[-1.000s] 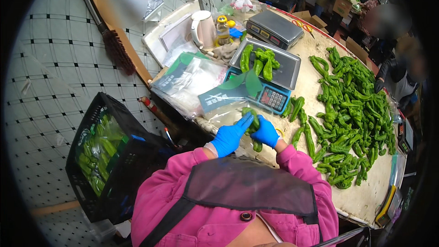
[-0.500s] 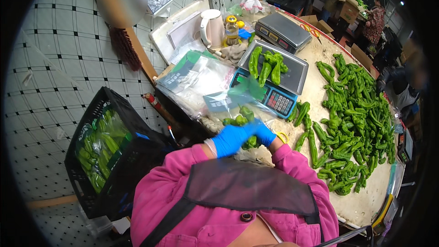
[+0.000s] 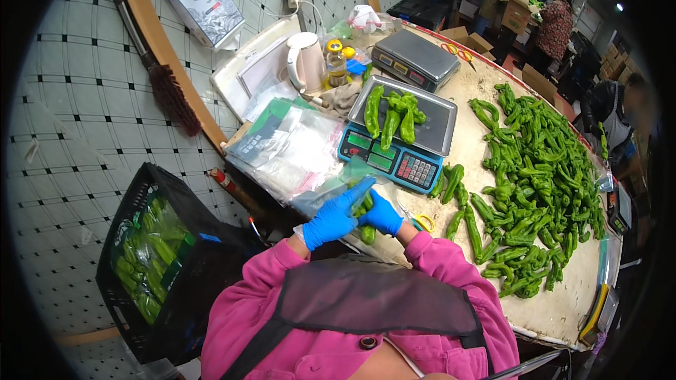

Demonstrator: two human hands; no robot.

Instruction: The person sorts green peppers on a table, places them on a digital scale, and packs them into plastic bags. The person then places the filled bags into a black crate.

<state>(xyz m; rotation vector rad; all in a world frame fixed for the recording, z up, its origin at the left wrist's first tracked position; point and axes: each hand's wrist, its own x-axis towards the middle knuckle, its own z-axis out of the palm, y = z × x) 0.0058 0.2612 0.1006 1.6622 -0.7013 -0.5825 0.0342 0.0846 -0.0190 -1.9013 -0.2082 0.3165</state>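
Note:
Close in front of my body, both blue-gloved hands are on a clear plastic bag [image 3: 357, 169] with green peppers [image 3: 367, 233] in it. My left hand [image 3: 329, 222] grips the bag's left side, its index finger stretched along the top. My right hand [image 3: 382, 212] is closed around the right side. Part of the bag is hidden behind the gloves. Just beyond stands a blue digital scale [image 3: 392, 158], with several loose peppers [image 3: 400, 114] on its metal pan. A stack of flat bags [image 3: 296, 148] lies to the left of the scale.
A large heap of green peppers [image 3: 539, 183] covers the table's right side. Yellow-handled scissors [image 3: 424, 222] lie near my right hand. A black crate [image 3: 201, 267] with bagged peppers stands at left. A kettle [image 3: 305, 63] and second scale [image 3: 415, 56] are farther back. A co-worker is at far right.
The bag has come down and closer to my body, uncovering the scale's displays. My hands have shifted their hold on it. The whole view has moved slightly.

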